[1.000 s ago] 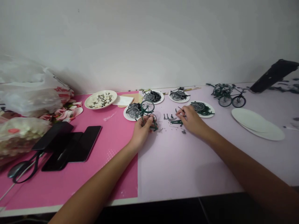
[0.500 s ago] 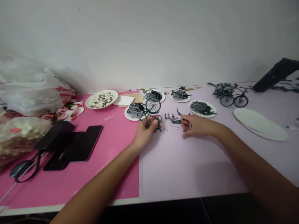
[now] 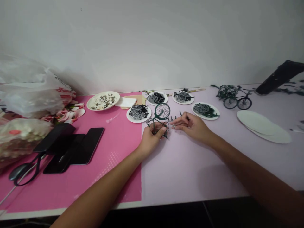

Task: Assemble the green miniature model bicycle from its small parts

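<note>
My left hand [image 3: 153,136] is closed on a partly built model bicycle [image 3: 162,111], a green frame with one spoked wheel pointing up. The lower part of the frame is half hidden by my fingers. Close to its right side, my right hand [image 3: 193,128] pinches a tiny grey part [image 3: 173,126], too small to name. Behind the right fingers, small loose dark parts [image 3: 171,118] lie on the table, some of them covered by the hand.
White plates of bicycle parts [image 3: 139,120] stand around the hands; another [image 3: 216,118] is on the right. Finished model bicycles [image 3: 237,102] stand farther right, near stacked white plates [image 3: 280,136]. A bowl [image 3: 114,106], phones [image 3: 87,147] and plastic bags [image 3: 30,91] occupy the left.
My right hand has moved left from the loose parts to beside the model bicycle, its fingers now pinched on a tiny part. The left hand and bicycle have shifted slightly right.
</note>
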`<state>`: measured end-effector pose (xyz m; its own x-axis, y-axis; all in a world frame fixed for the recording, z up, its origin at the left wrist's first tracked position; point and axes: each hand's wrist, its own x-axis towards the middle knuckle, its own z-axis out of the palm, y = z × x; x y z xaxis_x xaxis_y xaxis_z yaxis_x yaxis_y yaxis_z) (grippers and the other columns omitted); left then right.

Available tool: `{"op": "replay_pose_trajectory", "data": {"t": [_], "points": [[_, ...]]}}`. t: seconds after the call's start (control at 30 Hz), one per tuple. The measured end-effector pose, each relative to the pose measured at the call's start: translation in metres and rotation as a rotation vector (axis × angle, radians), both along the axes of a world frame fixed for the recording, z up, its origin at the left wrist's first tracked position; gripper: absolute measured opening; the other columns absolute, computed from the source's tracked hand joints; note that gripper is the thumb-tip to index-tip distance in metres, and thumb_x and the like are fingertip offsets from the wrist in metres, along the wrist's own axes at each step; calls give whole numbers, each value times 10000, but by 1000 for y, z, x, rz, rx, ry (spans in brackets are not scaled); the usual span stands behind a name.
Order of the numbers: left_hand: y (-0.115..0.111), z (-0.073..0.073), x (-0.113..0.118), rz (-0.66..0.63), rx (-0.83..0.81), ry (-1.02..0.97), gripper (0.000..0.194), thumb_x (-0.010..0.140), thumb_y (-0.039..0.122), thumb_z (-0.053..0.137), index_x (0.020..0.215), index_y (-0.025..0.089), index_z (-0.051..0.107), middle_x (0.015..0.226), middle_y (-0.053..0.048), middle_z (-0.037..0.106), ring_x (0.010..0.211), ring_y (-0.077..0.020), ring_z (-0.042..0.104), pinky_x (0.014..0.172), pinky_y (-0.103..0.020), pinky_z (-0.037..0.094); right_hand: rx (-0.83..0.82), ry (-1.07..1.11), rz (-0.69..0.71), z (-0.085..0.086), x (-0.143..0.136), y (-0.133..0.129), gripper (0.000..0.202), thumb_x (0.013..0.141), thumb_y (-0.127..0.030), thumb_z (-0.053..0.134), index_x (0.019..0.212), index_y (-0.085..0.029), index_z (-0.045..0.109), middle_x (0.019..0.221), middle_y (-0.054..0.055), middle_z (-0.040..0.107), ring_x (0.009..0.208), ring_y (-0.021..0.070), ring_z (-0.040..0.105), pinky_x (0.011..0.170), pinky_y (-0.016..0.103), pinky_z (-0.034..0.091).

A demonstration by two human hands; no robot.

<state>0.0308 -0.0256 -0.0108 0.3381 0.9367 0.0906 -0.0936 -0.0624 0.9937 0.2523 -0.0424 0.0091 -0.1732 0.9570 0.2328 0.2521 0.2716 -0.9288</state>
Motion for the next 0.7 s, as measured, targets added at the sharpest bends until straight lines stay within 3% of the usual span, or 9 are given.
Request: {"op": "replay_pose_trajectory", "data": {"t": [0.23,0.57,0.7], "points": [[-4,0,1,-26,30,32,273,870,396,748,934,145,662,771,-32,679,665,-134,592,644,-258,494,37,149,-17,-9,-17,-6,524,835,-341,836,761,-269,322,1023,72,809,903,237,774,860,440,626],[-7,7,0,-104,68,79,275,891,416,715,845,146,684,716,-12,628,651,-131,545,645,-257,458,61,88,-69,-16,-24,-8,519,837,-330,831,775,-272,319,1003,64,789,855,230,745,722,394,610],[-6,7,-1,-113,71,70,352,880,487,726,806,147,675,695,-10,601,653,-131,526,634,-257,434,121,56,-132,-17,-26,-7,545,805,-363,860,764,-269,326,990,51,768,834,215,714,745,389,589]]}}
